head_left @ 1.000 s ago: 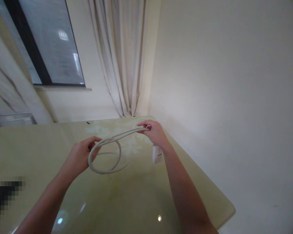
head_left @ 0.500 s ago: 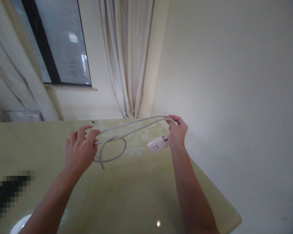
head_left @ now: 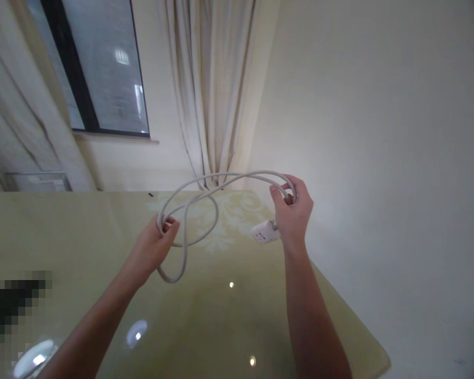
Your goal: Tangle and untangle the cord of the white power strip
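A pale grey cable (head_left: 221,181) runs in loose loops between my two hands, above the table. My left hand (head_left: 158,239) is closed around part of the loops, thumb against fingers. On the other side my right hand (head_left: 295,208) grips the bunched cable between thumb and curled fingers. Beside the right wrist hangs a white power strip socket (head_left: 265,231), joined to the cable. One cable loop droops below the left hand, and another hangs between the hands. The cable's far end is hidden.
The greenish glossy table (head_left: 205,316) carries a pale flower pattern and light reflections. A small dark object (head_left: 150,195) lies at its back edge. Behind are curtains (head_left: 209,79), a window (head_left: 102,63) and a plain wall (head_left: 371,158). A dark pixelated patch covers the lower left.
My left hand has moved right and its fingers have closed round the cable. My right hand rose slightly, the cable now arches in wider loops, and the socket shifted right.
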`<state>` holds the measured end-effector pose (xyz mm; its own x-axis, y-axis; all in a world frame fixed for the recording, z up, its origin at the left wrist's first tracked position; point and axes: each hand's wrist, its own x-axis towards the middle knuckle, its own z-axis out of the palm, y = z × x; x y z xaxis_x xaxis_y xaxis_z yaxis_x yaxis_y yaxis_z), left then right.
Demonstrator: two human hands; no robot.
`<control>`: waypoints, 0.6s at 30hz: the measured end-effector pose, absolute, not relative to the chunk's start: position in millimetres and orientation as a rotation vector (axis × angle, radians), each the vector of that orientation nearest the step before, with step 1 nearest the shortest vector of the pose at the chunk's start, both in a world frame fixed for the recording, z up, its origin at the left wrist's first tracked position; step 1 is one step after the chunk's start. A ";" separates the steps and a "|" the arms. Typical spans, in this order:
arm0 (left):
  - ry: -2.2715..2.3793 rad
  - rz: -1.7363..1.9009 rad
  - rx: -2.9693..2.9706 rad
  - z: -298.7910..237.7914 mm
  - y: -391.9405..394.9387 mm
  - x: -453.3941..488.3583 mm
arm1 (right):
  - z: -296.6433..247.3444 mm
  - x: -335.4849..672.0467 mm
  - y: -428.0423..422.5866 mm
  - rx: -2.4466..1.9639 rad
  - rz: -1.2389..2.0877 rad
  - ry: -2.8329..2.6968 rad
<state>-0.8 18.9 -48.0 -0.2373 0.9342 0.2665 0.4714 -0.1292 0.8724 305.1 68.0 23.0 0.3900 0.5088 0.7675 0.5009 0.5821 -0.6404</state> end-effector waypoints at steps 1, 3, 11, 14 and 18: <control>1.766 1.331 1.604 -45.6 18.0 -2.6 | 24.6 302.5 64.2 -1.033 0.032 -1.312; 1.846 1.304 1.632 -42.6 16.0 -4.6 | 25.2 297.2 60.5 -1.043 0.079 -1.421; 1.549 1.338 1.782 -45.5 9.6 19.9 | 17.3 267.4 56.0 -0.969 0.088 -1.666; 1.349 1.379 1.728 -39.0 4.0 24.5 | 16.6 261.1 52.0 -0.954 0.120 -1.787; 1.116 1.339 1.639 -27.6 -7.6 27.2 | 10.1 249.1 47.6 -1.019 0.046 -1.926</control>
